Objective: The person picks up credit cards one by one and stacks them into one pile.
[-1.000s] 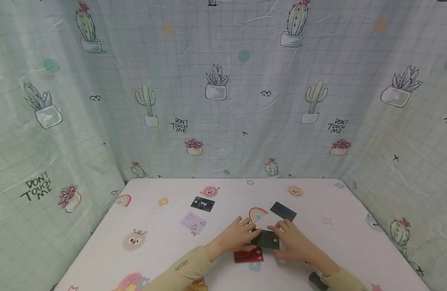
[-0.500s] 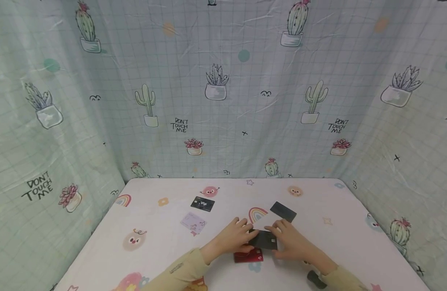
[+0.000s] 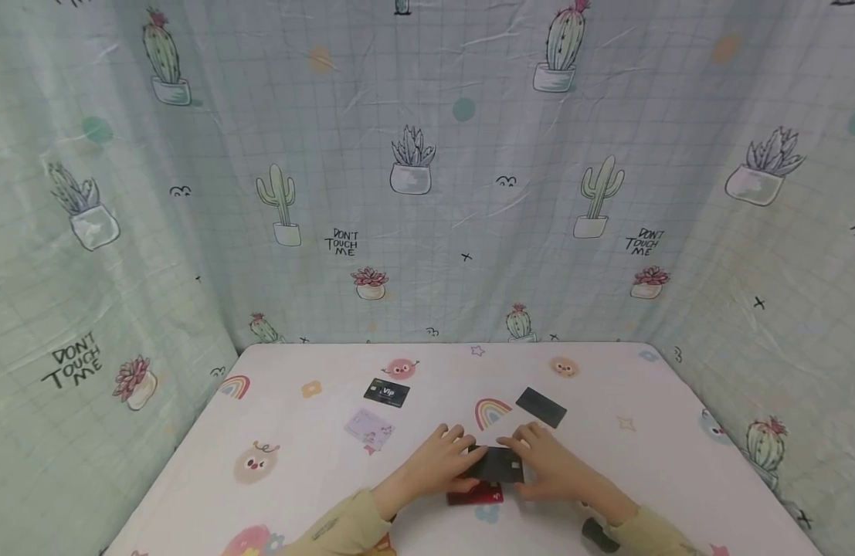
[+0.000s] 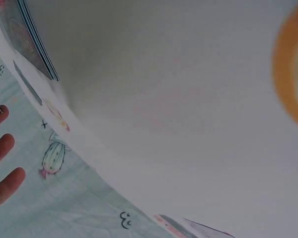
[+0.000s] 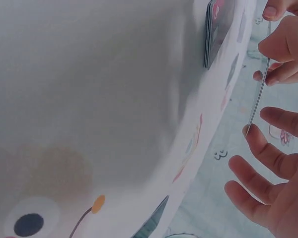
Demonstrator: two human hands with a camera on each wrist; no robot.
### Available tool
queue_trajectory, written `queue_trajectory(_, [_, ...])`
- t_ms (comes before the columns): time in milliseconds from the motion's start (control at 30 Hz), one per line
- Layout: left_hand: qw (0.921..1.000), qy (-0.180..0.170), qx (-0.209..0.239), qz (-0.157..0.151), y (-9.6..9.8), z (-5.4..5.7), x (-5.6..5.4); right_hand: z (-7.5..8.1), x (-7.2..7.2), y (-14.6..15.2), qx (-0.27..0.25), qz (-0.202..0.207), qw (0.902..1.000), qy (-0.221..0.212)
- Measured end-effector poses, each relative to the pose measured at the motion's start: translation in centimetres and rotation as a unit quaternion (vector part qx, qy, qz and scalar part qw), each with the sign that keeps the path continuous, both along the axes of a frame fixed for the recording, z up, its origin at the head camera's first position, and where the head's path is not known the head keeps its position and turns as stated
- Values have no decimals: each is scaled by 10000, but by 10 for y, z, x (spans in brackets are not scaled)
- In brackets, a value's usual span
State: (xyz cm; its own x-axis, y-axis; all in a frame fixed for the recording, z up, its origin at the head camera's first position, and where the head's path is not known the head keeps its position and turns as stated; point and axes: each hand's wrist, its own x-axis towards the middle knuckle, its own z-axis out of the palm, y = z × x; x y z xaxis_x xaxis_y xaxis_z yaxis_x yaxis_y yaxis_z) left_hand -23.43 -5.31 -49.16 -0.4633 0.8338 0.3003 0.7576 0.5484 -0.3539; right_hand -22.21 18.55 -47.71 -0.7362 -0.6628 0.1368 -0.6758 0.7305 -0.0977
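Both hands hold a black bank card [image 3: 498,465] with a small chip, raised over the table. My left hand [image 3: 432,463] grips its left end between thumb and fingers. At the right end, my right hand [image 3: 554,468] pinches it. The right wrist view catches this card [image 5: 262,89] edge-on, thin and slightly bowed, between the fingertips. Beneath it lies a stack of cards with a red card [image 3: 477,495] on top, partly covered by the left hand and the black card in the head view. The stack's layered edges [image 5: 207,42] show in the right wrist view.
Flat on the table [image 3: 302,432] are a black "Vip" card [image 3: 388,392] and a lilac card [image 3: 369,428] at the left, and a dark card [image 3: 541,407] beyond the right hand. A patterned curtain [image 3: 427,216] encloses the back and sides.
Both hands have shifted slightly left and nearer the body, carrying the black bank card with them. The cards lying on the table have stayed put.
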Motion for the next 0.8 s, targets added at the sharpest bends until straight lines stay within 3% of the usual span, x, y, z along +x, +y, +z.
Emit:
queue_trajectory(133, [9999, 154, 73, 16, -4, 0, 4, 1, 1, -4, -11, 110, 9999, -34])
queue_trajectory(300, [9996, 283, 77, 57, -11, 1, 9, 1, 2, -10, -127, 348, 9990, 248])
queue_trajectory(567, [9997, 202, 93, 102, -20, 0, 16, -3, 1, -16, -109, 501, 9982, 306])
queue_trajectory(800, [9990, 393, 83, 193, -24, -1, 19, -3, -1, -19, -80, 648, 9971, 393])
